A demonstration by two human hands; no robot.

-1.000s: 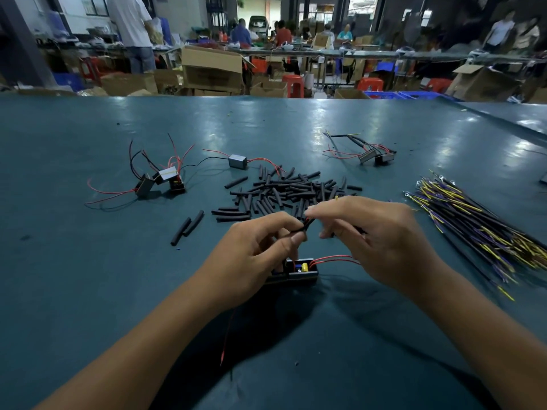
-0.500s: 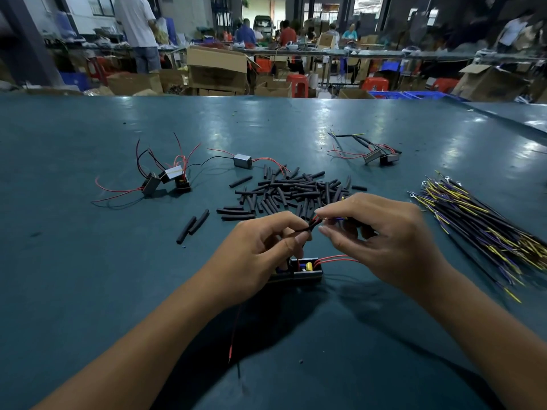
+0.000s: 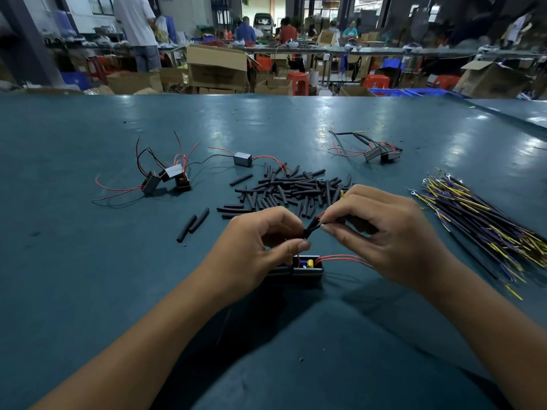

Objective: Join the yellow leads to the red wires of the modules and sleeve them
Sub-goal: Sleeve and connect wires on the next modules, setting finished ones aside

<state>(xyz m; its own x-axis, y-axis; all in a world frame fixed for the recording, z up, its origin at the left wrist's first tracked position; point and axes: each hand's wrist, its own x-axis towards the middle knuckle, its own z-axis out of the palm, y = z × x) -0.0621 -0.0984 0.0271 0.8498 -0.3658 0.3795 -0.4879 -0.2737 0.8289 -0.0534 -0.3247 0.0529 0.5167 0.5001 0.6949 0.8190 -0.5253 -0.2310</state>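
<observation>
Behind the teal bench (image 3: 88,261) a crowded workshop of cartons and stools ran across the background. Both hands worked just above an open black module (image 3: 307,266) lying on the bench directly beneath them. The left hand (image 3: 254,250) had its grip pressed together, pinching the lower end of a short black sleeve (image 3: 310,229); the right hand (image 3: 381,232) pinched the wires at the sleeve's upper end, where a bit of red wire (image 3: 321,215) showed, and a yellow lead tip (image 3: 342,193) stuck up beyond its fingers. The sleeve's long axis ran diagonally, low toward the left grip and rising toward the right, so sliding it along the joint looked like a pull along that line, with the left hand nearer the tube. Whether the joint was fully covered could not be told. Beyond the grips lay the pile of spare sleeves (image 3: 293,187); right of the right hand lay the bundle of leads (image 3: 479,220); far left, unfinished modules (image 3: 168,179).
</observation>
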